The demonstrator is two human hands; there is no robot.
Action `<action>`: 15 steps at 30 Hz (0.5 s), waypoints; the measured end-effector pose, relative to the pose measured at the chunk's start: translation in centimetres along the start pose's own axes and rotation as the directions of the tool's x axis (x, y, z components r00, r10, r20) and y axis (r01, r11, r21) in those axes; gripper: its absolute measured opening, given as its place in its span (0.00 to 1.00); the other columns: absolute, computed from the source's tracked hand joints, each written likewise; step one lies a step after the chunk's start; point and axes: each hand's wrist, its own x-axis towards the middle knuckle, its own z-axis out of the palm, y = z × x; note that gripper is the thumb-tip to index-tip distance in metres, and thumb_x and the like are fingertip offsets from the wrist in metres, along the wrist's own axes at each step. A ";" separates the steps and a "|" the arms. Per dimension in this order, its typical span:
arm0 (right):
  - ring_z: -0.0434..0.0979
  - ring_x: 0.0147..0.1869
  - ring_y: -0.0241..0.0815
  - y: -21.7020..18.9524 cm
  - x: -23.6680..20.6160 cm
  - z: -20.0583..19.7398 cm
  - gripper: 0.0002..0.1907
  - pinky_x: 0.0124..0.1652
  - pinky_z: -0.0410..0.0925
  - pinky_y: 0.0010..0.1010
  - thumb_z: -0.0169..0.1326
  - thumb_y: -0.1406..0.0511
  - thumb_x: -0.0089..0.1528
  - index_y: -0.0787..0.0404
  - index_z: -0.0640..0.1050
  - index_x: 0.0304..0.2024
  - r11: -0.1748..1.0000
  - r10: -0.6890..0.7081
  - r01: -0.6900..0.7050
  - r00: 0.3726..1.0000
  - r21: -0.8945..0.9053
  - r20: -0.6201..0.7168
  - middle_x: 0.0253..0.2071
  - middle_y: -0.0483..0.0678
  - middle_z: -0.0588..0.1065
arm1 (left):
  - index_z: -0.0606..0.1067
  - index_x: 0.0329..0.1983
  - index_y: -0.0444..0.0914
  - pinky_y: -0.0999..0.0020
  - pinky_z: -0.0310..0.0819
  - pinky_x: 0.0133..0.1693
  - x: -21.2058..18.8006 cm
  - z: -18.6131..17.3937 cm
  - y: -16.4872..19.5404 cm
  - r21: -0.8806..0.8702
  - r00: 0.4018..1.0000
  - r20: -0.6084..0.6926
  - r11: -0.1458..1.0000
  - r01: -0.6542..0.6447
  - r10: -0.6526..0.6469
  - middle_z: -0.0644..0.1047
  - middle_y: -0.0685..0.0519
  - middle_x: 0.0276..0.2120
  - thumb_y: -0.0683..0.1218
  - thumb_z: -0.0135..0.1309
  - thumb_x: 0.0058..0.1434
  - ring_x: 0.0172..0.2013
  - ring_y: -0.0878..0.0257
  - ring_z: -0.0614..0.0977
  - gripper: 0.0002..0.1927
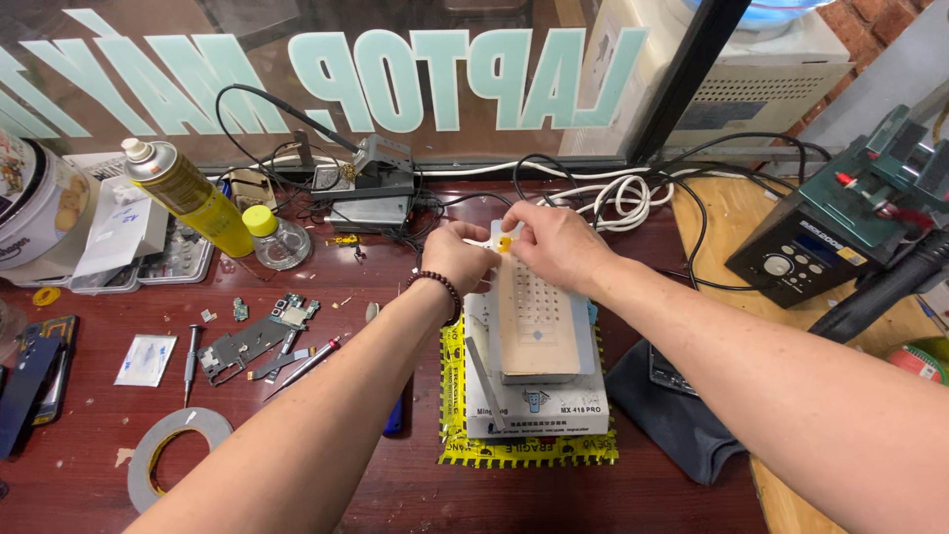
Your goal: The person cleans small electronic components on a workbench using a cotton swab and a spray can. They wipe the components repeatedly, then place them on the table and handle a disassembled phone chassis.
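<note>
- While both forearms stretch out over the dark red workbench (326,494), the left hand (457,255) and right hand (556,242) meet above the far end of a tan perforated pad (537,318).
- Between them sits a small yellow piece (505,243) on a white strip; fingertips of both hands are pinched together on it, the left from the left side, the right from above and the right.
- That small piece hovers just over the pad's far edge, near the coiled white cable (623,198).
- A dark bead bracelet (442,289) circles the left wrist.
- Under the pad lies a pale flat device (539,410), itself resting on a sheet edged in yellow-and-black tape (529,453).
- Left of the arms lie a phone circuit board (255,336), a small screwdriver (191,364), a roll of thin tape (173,450) and a yellow spray can (190,190).
- At right stands a dark soldering station (806,252), with a grey cloth (672,415) nearer the arm.
</note>
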 end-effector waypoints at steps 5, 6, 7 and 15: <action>0.80 0.40 0.57 -0.7 -0.4 0.6 0.07 0.42 0.72 0.46 0.58 0.63 0.60 0.58 0.84 0.36 0.952 -0.241 0.215 0.965 -0.218 -0.100 0.33 0.55 0.79 | 0.76 0.50 0.34 0.65 0.82 0.27 0.8 -0.2 0.0 -0.064 1.000 -0.001 0.998 -0.005 0.005 0.83 0.46 0.35 0.33 0.62 0.51 0.28 0.59 0.85 0.22; 0.80 0.40 0.58 -0.8 -0.3 0.7 0.07 0.42 0.72 0.47 0.58 0.63 0.60 0.59 0.83 0.34 0.938 -0.247 0.221 0.967 -0.267 -0.067 0.33 0.55 0.79 | 0.76 0.51 0.33 0.66 0.82 0.27 0.8 -0.2 -0.1 -0.060 1.000 -0.006 0.998 -0.027 0.027 0.83 0.45 0.35 0.33 0.62 0.50 0.28 0.59 0.85 0.23; 0.80 0.40 0.59 -1.0 -0.1 0.6 0.08 0.42 0.72 0.47 0.59 0.62 0.60 0.60 0.83 0.33 0.922 -0.246 0.223 0.969 -0.316 -0.036 0.33 0.56 0.79 | 0.75 0.52 0.32 0.66 0.81 0.28 0.7 -0.3 0.0 -0.056 0.999 -0.005 0.997 -0.051 0.051 0.83 0.44 0.35 0.34 0.63 0.50 0.29 0.59 0.84 0.24; 0.81 0.38 0.59 -1.6 0.2 -0.4 0.07 0.41 0.74 0.46 0.57 0.65 0.59 0.59 0.83 0.35 0.949 -0.232 0.230 0.973 -0.214 0.019 0.31 0.57 0.80 | 0.63 0.67 0.33 0.66 0.83 0.29 0.5 -0.4 0.4 -0.214 0.998 0.039 0.976 -0.030 0.039 0.82 0.42 0.38 0.33 0.62 0.50 0.31 0.59 0.86 0.39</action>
